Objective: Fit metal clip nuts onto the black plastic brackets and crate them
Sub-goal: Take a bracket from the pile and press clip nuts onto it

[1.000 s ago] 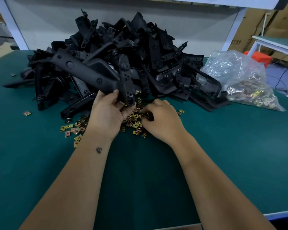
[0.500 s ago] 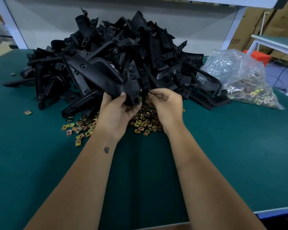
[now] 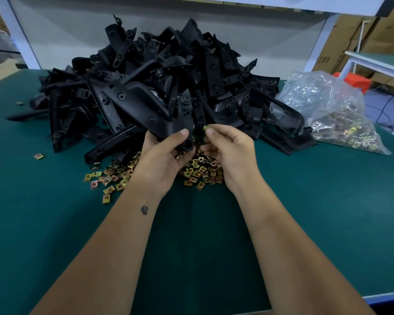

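Black plastic bracket (image 3: pixel 168 123) gripped in left hand (image 3: pixel 162 160), right hand (image 3: pixel 228 151) pinching clip nut (image 3: pixel 205 128); no legible markings.

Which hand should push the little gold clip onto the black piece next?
The right hand, probably. It already pinches a clip nut right beside the black bracket, while the left hand is busy gripping that bracket.

Both bare forearms reach forward side by side, hands raised and close together. The left hand (image 3: pixel 163 155) curls its fingers and thumb in a grip, a small dark mark on its wrist. The right hand (image 3: pixel 230 147) pinches between thumb and forefinger, its other fingers curled.
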### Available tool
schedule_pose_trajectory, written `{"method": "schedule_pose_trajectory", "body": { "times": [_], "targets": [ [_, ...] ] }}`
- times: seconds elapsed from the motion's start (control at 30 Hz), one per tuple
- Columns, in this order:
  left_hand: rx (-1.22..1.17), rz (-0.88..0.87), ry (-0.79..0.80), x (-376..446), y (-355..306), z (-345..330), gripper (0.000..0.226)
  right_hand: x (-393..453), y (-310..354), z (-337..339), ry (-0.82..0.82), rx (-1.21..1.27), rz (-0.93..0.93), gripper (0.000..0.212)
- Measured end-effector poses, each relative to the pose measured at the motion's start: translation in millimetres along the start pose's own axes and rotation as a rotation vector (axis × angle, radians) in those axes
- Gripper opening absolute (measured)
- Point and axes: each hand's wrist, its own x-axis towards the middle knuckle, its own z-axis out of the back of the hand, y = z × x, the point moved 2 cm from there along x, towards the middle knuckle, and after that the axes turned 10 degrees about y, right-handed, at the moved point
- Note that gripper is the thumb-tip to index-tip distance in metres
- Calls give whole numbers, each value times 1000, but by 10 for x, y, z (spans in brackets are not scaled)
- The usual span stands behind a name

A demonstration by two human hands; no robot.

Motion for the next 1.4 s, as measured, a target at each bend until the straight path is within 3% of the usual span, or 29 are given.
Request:
{"method": "schedule_pose_trajectory", "body": {
  "times": [0.2, 0.33, 0.53, 0.97, 1.17, 1.4],
  "targets": [
    [43, -48, -30, 3, 4, -41, 81, -5, 2, -53, 83, -6, 29, 21],
    [60, -98, -55, -3, -9, -59, 87, -9, -2, -90, 124, -47, 34, 16],
    [82, -104, -99, 34, 14, 7, 64, -25, 6, -127, 180, -99, 35, 23],
    [79, -135, -149, 50, -19, 67, 54, -43, 15, -226, 159, -284, 91, 25],
    [25, -66, -107, 39, 16, 28, 41, -72, 61, -211, 82, -421, 162, 19],
    [-125, 15, -35, -2, -21, 34, 38, -109, 120, -226, 151, -455, 201, 21]
  ]
}}
